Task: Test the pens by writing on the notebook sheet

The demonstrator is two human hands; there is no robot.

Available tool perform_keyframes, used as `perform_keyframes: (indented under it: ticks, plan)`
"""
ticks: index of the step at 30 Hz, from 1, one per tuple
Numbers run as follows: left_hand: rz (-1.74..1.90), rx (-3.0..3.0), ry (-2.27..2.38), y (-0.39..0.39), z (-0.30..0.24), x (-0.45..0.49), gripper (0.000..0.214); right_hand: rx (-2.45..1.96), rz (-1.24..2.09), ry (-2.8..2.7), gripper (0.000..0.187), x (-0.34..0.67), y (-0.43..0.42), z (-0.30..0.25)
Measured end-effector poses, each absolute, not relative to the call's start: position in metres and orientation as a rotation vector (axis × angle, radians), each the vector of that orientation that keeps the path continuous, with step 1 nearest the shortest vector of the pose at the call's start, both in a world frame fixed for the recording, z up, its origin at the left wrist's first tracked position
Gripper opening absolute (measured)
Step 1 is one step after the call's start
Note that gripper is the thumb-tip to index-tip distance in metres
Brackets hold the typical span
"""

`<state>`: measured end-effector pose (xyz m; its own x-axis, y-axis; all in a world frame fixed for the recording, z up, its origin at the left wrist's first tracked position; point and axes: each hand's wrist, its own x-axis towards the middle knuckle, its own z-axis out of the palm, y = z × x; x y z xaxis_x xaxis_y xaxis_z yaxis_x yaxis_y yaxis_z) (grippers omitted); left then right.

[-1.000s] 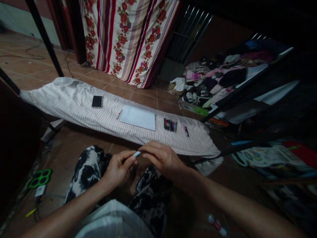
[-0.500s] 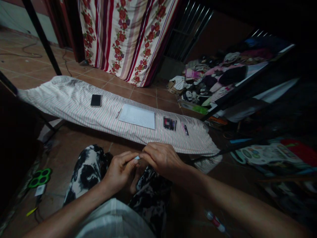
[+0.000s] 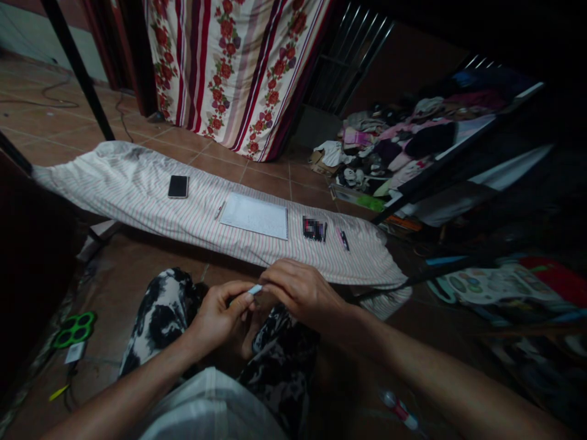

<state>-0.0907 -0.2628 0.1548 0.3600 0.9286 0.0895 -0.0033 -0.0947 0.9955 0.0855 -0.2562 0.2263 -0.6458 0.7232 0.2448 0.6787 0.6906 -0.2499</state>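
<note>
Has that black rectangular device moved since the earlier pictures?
No: the black rectangular device keeps its place on the striped cloth, left of the white spiral-bound notebook.

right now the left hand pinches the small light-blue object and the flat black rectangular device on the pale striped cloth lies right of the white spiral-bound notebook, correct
Not quite: in the head view, the flat black rectangular device lies left of the white spiral-bound notebook. The rest stands: it is on the pale striped cloth, and the left hand pinches the small light-blue object.
</note>
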Motion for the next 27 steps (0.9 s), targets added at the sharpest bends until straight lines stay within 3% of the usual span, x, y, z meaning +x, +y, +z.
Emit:
perform_keyframes:
  ticks: [7, 14, 22, 27]
  plan:
    - [1.053, 1.584, 0.909, -0.2644, 0.1561, -0.0860, 0.020, -1.184, -0.157, -2.658, 0.030, 0.0812, -0.2631, 0.2156]
    - [0.948, 1.352, 0.868, -0.2621, 0.1572, -0.0863, 0.025, -1.116, 0.327, -2.528, 0.023, 0.0860, -0.2601, 0.2228]
    - [1.012, 1.559, 0.893, -0.2662, 0.1533, -0.0837, 0.021, -1.234, 0.022, -2.641, 0.031, 0.0843, -0.2650, 0.2165]
    - [0.992, 1.431, 0.914, -0.2624, 0.1515, -0.0832, 0.022, -1.403, 0.258, -2.534, 0.024, 0.0839, -0.2652, 0.2226]
